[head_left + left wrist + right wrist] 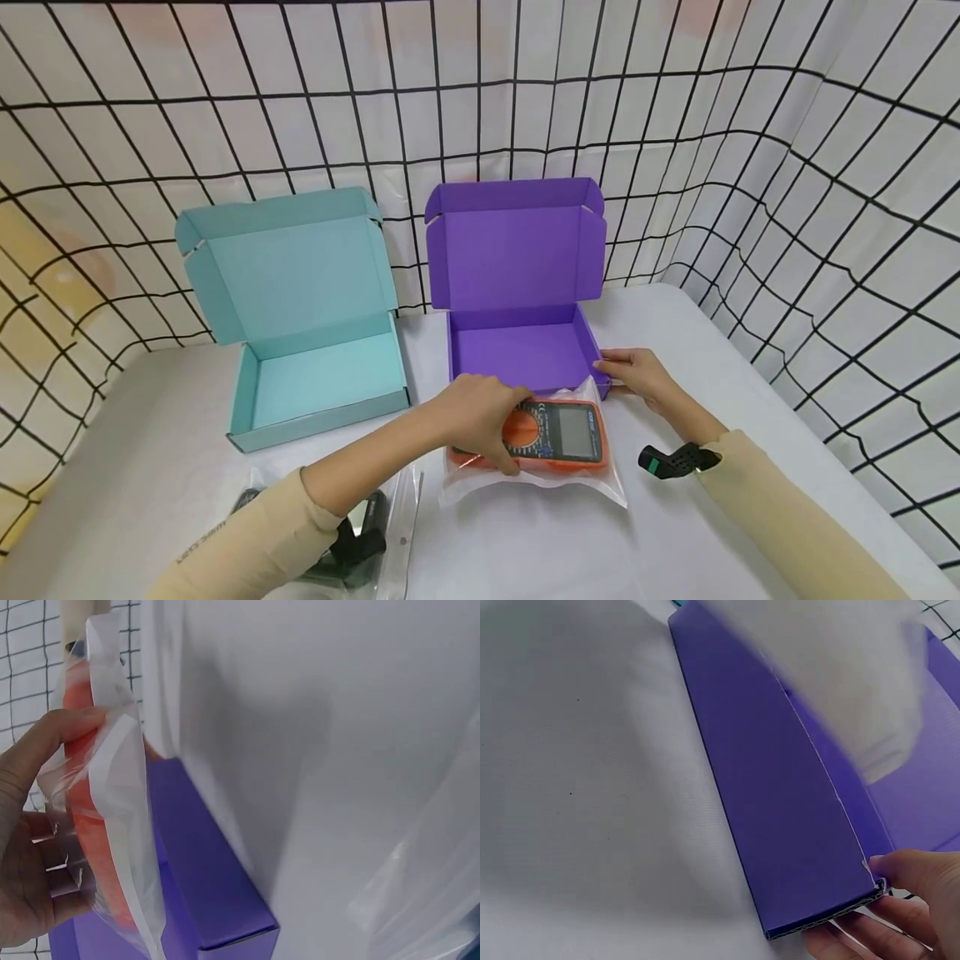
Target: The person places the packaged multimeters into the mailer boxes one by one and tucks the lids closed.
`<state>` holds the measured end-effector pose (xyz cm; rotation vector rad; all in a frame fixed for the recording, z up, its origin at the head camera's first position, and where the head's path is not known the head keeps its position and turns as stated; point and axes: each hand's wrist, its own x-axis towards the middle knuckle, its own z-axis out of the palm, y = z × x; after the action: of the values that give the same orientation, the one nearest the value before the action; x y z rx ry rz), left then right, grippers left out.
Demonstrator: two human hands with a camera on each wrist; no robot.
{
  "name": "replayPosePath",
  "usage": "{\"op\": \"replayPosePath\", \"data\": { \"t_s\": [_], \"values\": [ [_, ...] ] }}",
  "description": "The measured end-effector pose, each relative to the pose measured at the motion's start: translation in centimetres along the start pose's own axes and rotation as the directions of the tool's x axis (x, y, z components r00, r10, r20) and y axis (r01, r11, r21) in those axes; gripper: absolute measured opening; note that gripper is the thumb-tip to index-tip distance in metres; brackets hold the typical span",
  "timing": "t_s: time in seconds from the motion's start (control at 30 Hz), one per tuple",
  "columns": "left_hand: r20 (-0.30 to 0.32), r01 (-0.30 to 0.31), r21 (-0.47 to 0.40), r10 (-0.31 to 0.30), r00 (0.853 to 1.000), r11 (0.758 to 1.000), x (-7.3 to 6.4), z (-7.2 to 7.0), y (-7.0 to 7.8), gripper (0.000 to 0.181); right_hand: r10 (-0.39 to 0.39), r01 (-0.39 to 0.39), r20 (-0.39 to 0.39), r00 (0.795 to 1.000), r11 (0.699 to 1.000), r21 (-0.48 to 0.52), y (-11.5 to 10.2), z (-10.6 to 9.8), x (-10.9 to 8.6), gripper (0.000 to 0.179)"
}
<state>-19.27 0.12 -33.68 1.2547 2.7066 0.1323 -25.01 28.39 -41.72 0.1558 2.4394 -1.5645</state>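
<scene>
An orange and black multimeter (pixel 576 431) in a clear plastic bag (pixel 611 479) is held by my left hand (pixel 480 417), thumb on the near side and fingers on the far side. It overlaps the front edge of an open purple box (pixel 517 354) in the head view. Seen from the left wrist, the bagged multimeter (pixel 94 825) is edge-on above the box wall (pixel 206 862). My right hand (pixel 636 377) grips the purple box's front right corner. In the right wrist view the thumb is on the inner side of the front wall (pixel 769 795), fingers outside.
An open teal box (pixel 326 371) stands left of the purple one. Under my left forearm lies another clear bag (pixel 401 533) with dark items (pixel 360 542). A black wire grid (pixel 480 83) borders the white table (pixel 540 550) at the back and sides.
</scene>
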Motion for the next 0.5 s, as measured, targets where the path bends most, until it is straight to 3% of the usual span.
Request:
{"op": "replayPosePath", "data": {
  "t_s": [0.27,0.5],
  "values": [
    [-0.019,0.008,0.011,-0.007,1.000,1.000,0.6,-1.0,-0.9,0.077,0.003,-0.003,-0.011,1.000,1.000,0.010,-0.2,0.0,-0.1,0.052],
    [0.021,0.022,0.033,-0.023,1.000,0.999,1.7,-1.2,-1.9,0.074,-0.003,0.003,-0.002,1.000,0.999,0.037,0.0,0.0,0.0,0.052]
  ]
}}
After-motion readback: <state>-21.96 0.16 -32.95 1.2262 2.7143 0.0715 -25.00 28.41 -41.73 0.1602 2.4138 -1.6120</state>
